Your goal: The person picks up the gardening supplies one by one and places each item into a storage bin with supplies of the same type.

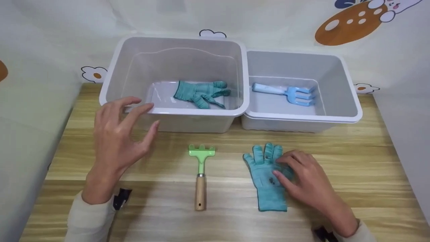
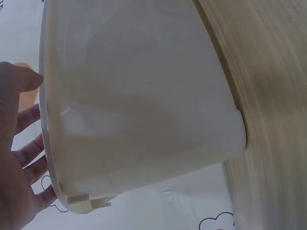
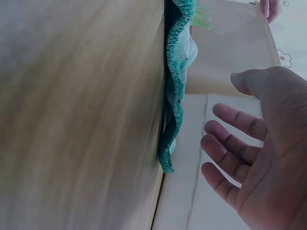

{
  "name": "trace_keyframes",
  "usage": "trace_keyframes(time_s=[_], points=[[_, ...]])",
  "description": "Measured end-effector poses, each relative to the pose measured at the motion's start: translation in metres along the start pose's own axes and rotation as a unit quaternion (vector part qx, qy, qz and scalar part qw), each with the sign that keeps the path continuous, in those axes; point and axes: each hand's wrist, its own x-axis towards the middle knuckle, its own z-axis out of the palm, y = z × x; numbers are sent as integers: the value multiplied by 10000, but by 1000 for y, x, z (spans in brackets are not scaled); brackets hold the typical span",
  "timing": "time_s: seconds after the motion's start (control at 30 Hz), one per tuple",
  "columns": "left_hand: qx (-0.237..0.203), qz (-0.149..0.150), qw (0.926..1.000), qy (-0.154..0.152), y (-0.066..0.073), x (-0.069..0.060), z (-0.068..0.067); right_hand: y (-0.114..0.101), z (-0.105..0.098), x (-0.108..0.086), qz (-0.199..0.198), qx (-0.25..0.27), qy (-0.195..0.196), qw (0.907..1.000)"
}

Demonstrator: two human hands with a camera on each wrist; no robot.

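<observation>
On the table lies a teal work glove [image 1: 268, 188], fingers pointing away and dark specks on its palm. My right hand [image 1: 307, 178] hovers over its right side with fingers loosely bent; the right wrist view shows a gap between that hand [image 3: 273, 148] and the glove [image 3: 175, 96]. My left hand [image 1: 121, 134], thumb and fingers spread, is by the front left corner of a large pale bin [image 1: 188, 111]. Whether its fingertips touch the rim, I cannot tell. Between the hands lies a small green hand rake [image 1: 200, 188] with a wooden handle.
Inside the large bin rests another teal glove [image 1: 188, 90]. A smaller grey-white bin [image 1: 302, 118] stands against its right side, holding a light blue hand fork [image 1: 297, 95]. Behind both bins is a patterned wall covering [image 1: 282, 20]. The wooden table [image 1: 161, 208] extends toward me.
</observation>
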Motion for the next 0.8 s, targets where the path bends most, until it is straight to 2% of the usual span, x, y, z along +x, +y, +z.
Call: trace_keyframes(time_s=[0.47, 0.8], points=[[-156, -122, 9994, 290, -5, 4, 0, -11, 11, 2, 93, -232, -260, 9993], [-121, -279, 9989, 354, -5, 5, -1, -15, 15, 7, 206, -334, -511, 9979]])
